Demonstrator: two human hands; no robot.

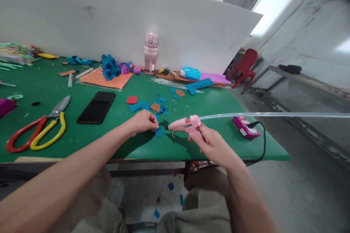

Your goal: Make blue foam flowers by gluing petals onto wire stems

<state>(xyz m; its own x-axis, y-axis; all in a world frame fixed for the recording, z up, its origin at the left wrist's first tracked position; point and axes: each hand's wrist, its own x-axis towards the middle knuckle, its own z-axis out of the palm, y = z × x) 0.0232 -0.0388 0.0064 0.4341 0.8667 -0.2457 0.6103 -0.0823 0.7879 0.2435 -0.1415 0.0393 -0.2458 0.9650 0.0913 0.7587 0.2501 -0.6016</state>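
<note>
My left hand (142, 121) is closed in a pinch on a small blue foam or felt piece (159, 132), low over the green table (131, 153). My right hand (211, 142) wraps round the handle of a pink hot glue gun (183, 124). Its nozzle points left, a short way from the blue piece. Out of the gun's rear a long clear glue stick (268, 115) runs off to the right. Just beyond my left hand lie several blue scraps (139, 106), a brown piece (155, 107) and a red piece (131, 99).
Scissors (56, 114) and a black phone (97, 107) lie left. Blue flowers (109, 67) rest on an orange sheet (94, 79); a pink bottle (151, 52) stands behind. A purple power block (246, 128) with a cord sits right. A white panel (95, 18) borders the back.
</note>
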